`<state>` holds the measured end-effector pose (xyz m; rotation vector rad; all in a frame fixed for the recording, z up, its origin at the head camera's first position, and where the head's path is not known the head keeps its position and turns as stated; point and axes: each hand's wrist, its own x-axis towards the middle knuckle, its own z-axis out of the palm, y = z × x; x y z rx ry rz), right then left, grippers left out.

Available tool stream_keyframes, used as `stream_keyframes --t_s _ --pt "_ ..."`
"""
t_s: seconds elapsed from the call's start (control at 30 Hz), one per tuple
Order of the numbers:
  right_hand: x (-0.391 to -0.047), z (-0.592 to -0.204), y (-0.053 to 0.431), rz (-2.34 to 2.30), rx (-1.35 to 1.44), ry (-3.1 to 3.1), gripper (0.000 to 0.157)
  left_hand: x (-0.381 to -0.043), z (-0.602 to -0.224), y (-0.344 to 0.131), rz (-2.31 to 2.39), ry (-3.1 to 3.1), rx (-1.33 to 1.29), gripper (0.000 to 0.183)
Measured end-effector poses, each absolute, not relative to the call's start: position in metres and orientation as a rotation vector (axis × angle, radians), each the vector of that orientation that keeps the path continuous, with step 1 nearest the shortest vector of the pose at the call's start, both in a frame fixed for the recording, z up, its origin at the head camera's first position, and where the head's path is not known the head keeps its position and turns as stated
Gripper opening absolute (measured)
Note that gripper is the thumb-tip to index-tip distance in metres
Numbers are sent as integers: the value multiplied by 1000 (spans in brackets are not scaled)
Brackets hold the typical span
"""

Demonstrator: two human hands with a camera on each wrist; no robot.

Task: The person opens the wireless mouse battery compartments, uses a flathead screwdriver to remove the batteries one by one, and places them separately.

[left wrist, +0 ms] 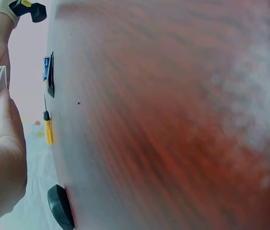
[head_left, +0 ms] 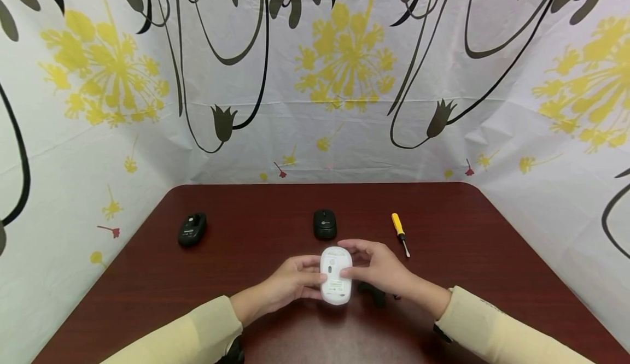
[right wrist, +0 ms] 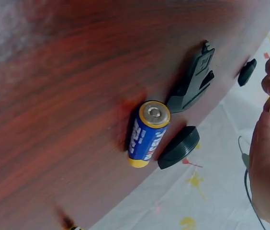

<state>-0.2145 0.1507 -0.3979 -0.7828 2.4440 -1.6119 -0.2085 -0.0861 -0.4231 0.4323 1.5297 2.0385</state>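
Two sleeved forearms (head_left: pixel 197 331) angle inward above the table (head_left: pixel 266 211); left hand (head_left: pixel 287 283) and right hand (head_left: pixel 383 268) pinch a white mouse (head_left: pixel 336 274) by opposite sides, underside showing. Beneath the right hand, a black piece (head_left: pixel 377 297) is partly hidden. The mouse's label (head_left: pixel 337 285) is illegible.

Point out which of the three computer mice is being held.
The white mouse, held by the left hand and right hand. The others, the left black mouse and the middle black mouse, rest on the table.
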Motion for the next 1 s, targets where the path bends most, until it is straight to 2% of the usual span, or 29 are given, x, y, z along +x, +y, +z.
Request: stream_keyframes --t_s 1.0 --pt "-213 -396 146 -1567 -726 2499 50 -205 -423 -84 2034 1537 388 49"
